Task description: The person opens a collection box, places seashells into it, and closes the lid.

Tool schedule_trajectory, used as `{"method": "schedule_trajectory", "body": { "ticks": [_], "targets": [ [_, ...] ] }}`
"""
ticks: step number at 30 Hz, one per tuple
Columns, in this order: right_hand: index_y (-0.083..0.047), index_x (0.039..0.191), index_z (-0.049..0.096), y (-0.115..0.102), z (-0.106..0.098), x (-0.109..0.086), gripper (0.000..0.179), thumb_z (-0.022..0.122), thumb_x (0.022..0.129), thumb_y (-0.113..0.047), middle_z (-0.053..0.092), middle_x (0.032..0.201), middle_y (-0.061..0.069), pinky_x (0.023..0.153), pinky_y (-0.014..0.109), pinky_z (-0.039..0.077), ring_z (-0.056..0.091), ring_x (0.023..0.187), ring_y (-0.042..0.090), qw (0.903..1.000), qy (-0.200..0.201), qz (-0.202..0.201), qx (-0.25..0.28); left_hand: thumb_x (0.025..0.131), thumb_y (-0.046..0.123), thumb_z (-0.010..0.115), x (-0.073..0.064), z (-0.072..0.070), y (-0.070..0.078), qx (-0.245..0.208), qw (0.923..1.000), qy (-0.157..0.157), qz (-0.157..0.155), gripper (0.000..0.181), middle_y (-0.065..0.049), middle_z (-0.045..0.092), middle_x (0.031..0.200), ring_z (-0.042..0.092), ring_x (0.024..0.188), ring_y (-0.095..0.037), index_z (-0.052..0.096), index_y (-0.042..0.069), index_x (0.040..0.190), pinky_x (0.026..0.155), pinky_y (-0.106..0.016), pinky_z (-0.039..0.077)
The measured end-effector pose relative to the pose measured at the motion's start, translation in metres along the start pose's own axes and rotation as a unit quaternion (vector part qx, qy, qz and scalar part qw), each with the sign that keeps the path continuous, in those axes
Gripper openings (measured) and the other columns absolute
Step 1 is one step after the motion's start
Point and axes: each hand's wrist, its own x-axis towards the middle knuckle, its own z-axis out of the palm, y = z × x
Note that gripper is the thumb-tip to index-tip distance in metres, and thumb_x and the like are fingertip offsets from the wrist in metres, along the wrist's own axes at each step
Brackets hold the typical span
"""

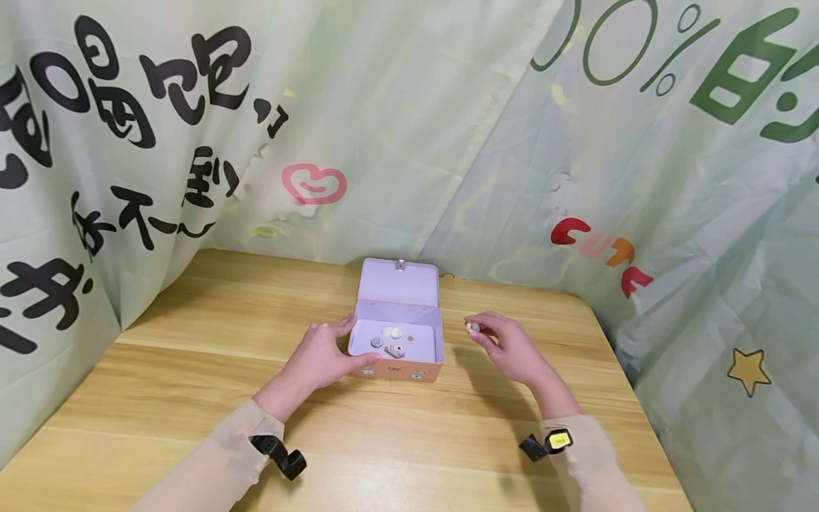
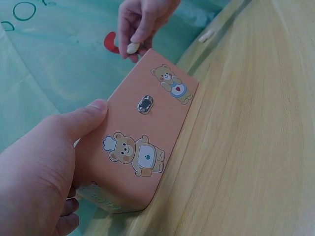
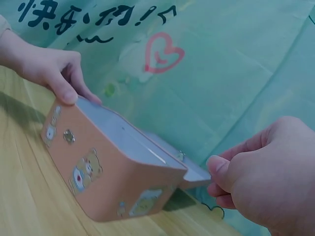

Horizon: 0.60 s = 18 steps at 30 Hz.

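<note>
A small tin box (image 1: 416, 371), orange outside with bear pictures and pale purple inside, stands with its lid (image 1: 409, 284) raised. My left hand (image 1: 318, 355) grips its front left corner, thumb along the front rim and fingers against the left side. Inside lie several small pieces: white round ones (image 1: 396, 332), a grey striped disc (image 1: 377, 343), a tan bit (image 1: 410, 339) and a pale figure-like piece (image 1: 394, 350). Right of the box, my right hand (image 1: 508, 348) pinches a small whitish piece (image 2: 133, 47) between thumb and fingers. That piece is mostly hidden by the fingertips in the right wrist view.
The box stands on a wooden table (image 1: 384, 441), towards its far edge. A printed curtain (image 1: 409, 142) hangs close behind the table and along both sides. Each wrist wears a black strapped device, the right one (image 1: 559, 441) with a yellow face.
</note>
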Motion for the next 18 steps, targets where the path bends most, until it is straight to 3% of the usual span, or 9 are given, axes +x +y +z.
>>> {"method": "schedule_trajectory", "body": {
  "ticks": [18],
  "targets": [
    [0.006, 0.131, 0.071, -0.027, 0.024, 0.032, 0.031, 0.071, 0.102, -0.008, 0.072, 0.119, 0.016, 0.086, 0.040, 0.059, 0.068, 0.100, 0.022, 0.9985, -0.025, -0.028, 0.040, 0.071, 0.076, 0.085, 0.000, 0.002, -0.001, -0.005, 1.0000, 0.002, 0.002, 0.114, -0.018, 0.054, 0.149, 0.023, 0.038, -0.004, 0.054, -0.002, 0.148, 0.040, -0.029, 0.040]
  ]
}}
